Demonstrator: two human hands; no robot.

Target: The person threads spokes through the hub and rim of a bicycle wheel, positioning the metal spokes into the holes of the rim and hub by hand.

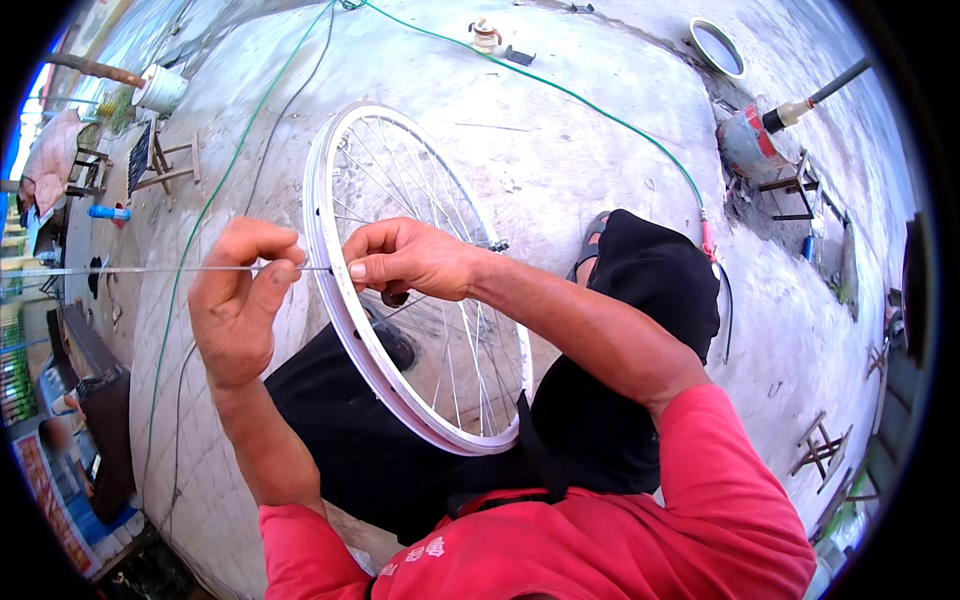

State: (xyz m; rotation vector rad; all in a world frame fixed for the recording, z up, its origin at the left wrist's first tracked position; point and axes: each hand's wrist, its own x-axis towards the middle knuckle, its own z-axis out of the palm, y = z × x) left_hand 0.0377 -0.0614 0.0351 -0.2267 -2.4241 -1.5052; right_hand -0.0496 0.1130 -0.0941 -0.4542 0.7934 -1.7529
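Note:
A white bicycle wheel (471,432) with thin spokes stands between my knees, its hub partly visible at the right. My left hand (245,295), left of the rim, pinches a long thin metal spoke (135,270) that runs horizontally out past the left edge. The spoke's other end meets the rim beside my right hand (410,262), whose thumb and fingers are closed at the inner side of the rim. What exactly the right fingertips grip there is too small to make out.
A green hose (600,110) and dark cables cross the concrete floor (530,170). Buckets (160,88) on both sides, low wooden stools (820,450), a round basin (716,48) and a small jug (485,36) stand around. A seated person (70,440) is at the lower left.

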